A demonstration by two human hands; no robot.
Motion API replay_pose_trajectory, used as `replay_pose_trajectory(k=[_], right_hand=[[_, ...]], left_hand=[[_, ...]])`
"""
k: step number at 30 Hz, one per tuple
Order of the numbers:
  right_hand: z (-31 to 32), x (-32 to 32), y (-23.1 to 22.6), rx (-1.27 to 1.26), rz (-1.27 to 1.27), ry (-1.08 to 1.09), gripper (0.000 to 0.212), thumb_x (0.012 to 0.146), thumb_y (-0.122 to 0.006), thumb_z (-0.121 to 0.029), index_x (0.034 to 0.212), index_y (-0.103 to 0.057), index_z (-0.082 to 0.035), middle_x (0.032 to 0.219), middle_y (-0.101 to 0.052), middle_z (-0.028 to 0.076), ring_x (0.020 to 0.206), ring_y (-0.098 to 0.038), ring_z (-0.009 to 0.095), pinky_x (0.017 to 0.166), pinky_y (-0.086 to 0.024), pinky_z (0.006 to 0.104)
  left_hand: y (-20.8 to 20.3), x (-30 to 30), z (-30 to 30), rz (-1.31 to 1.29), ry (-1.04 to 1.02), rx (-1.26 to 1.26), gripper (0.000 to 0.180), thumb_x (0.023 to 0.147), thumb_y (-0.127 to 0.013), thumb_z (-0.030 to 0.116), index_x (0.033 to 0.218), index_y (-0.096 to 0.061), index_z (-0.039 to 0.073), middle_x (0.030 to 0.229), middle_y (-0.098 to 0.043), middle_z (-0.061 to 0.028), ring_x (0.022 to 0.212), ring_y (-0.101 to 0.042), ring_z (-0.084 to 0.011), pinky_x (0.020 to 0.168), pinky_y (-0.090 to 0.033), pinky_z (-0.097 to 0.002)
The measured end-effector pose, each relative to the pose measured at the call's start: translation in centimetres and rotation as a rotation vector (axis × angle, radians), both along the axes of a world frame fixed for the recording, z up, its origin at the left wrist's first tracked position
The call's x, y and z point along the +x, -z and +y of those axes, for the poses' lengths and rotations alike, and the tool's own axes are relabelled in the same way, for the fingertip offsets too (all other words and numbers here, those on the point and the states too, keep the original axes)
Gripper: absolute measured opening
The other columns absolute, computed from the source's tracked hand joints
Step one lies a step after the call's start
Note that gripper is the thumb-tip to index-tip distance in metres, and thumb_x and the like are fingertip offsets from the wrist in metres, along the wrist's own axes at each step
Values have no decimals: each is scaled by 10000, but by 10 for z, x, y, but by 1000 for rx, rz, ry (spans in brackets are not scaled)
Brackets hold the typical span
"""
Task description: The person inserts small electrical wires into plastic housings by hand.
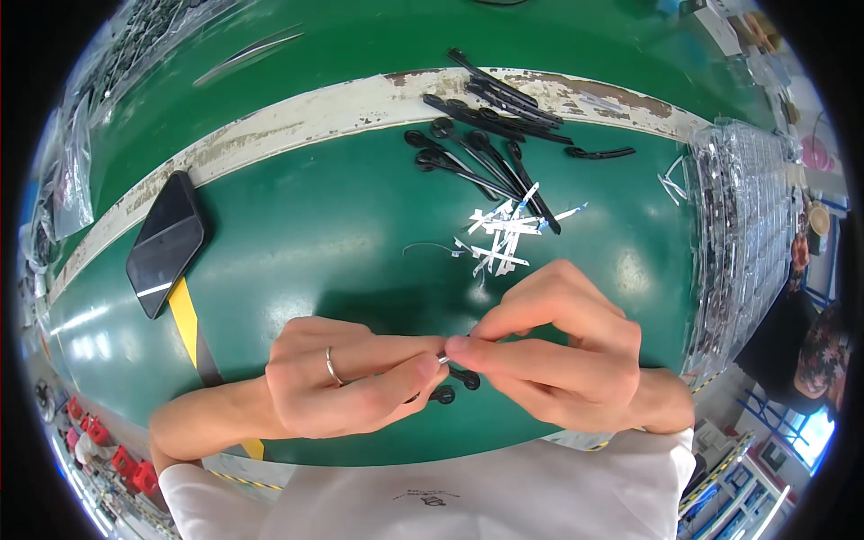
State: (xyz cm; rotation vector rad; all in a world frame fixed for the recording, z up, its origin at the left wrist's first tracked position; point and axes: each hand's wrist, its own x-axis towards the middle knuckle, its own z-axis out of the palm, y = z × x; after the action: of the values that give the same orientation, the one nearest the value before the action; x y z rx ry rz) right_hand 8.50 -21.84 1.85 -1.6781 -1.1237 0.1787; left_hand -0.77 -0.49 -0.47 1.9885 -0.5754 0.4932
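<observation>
My left hand point(346, 378), with a ring on one finger, and my right hand point(567, 351) meet fingertip to fingertip above the near part of the green table. Both are closed in a pinch on a small silvery piece point(443, 359), most of which the fingers hide. Just under the fingertips two black round ends point(464, 378) show; whether they are held or lie on the table I cannot tell. Beyond the hands is a loose pile of thin white strips point(504, 236). Behind it lie several black rods with round ends point(477, 157).
Several more black strips point(513, 103) lie across the worn white band point(360, 106). A black phone point(168, 243) rests at the left, beside yellow-black tape point(185, 324). Tweezers point(247, 54) lie at the far left. Stacked clear plastic trays point(742, 234) stand along the right side.
</observation>
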Motion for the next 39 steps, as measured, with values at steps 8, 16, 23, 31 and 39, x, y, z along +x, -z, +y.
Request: replay_pose_trajectory(k=[8,16,23,31,39], right_hand=[[-1,1,4,-12,-22,-15,342,678,-747,96,1005,-755,-4,919,-636,87,745,-568,208,588,-451,291],[-8,21,-10,-70,485,-75,198,899,-675,28,1086,-738,9,948,-690,112,789,-640,173,667,-517,288],[-9,16,-11,-63,1260,-92,214,983,-603,-2,1173,-688,47,992,-730,148,903,-705,181,788,-586,309],[-8,12,-5,130,1197,-145,260,932,-643,75,1190,-673,70,1025,-725,151,917,-701,178,809,-580,308],[-6,8,-5,150,1142,-151,258,882,-629,163,1134,-668,122,1025,-708,215,951,-738,272,837,-632,375]], left_hand=[[4,0,-6,97,-44,-164,237,701,-802,-70,867,-662,25,862,-734,-116,493,-592,-161,396,-460,-236],[-1,-3,4,131,13,-103,282,823,-734,-49,1010,-534,17,832,-709,-166,646,-737,-187,494,-592,-245],[-1,-6,4,213,35,-160,279,861,-672,-102,1060,-501,-8,901,-697,-224,679,-743,-224,520,-615,-276],[2,-9,-6,254,-69,-378,260,806,-732,-107,980,-565,-7,880,-730,-179,685,-752,-200,509,-592,-260],[6,-9,-5,151,-70,-291,275,786,-754,-76,976,-577,17,874,-736,-146,663,-751,-193,466,-560,-227]])
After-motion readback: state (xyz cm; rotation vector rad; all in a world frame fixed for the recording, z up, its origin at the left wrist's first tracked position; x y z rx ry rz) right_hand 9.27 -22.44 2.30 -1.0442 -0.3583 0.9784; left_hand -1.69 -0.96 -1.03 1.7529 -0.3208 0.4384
